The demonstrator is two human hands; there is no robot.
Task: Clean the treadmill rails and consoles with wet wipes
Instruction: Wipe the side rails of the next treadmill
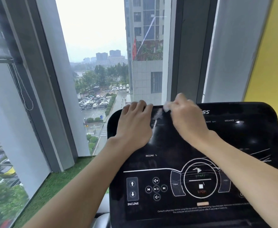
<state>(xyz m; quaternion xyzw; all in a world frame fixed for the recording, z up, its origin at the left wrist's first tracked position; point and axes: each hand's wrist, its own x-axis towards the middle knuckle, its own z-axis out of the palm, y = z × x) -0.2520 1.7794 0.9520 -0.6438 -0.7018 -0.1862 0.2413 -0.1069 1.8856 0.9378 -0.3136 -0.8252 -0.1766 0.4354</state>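
Only the head view to go on, so here's what I've got.

The console point(167, 158) fills the lower right of the shot, a glossy black panel tilted up toward me, with the window point(98, 55) and a rainy car park beyond it on the far side. My left grip point(135, 122) lies palm-down on the upper left of the panel with its fingers hooked over the far rim. I read that as bracing, so the panel doesn't rock while the other side scrubs.

My right grip point(187, 117) is just beside it, clenched on the wet wipe point(167, 106). The wipe is a small white wad poking out past the knuckles and pressed against the console's far edge. It's motion-blurred, so I can't say exactly how the fingers pinch it. A damp streak point(158, 113) sits on the gloss right under the wipe, between the two grips.

My guess is the top strip is the bit in hand and most of the panel is yet to do. The INCLINE buttons point(132, 189) and the START/STOP ring point(200, 180) lie nearer to me and look untouched, with pale scratchy lines to the right of them. I'd go lightly over those keys, since a firm press could trigger something.

Rails aren't clearly in shot. A bead cord point(23, 89) hangs by the left blind, well apart from everything.
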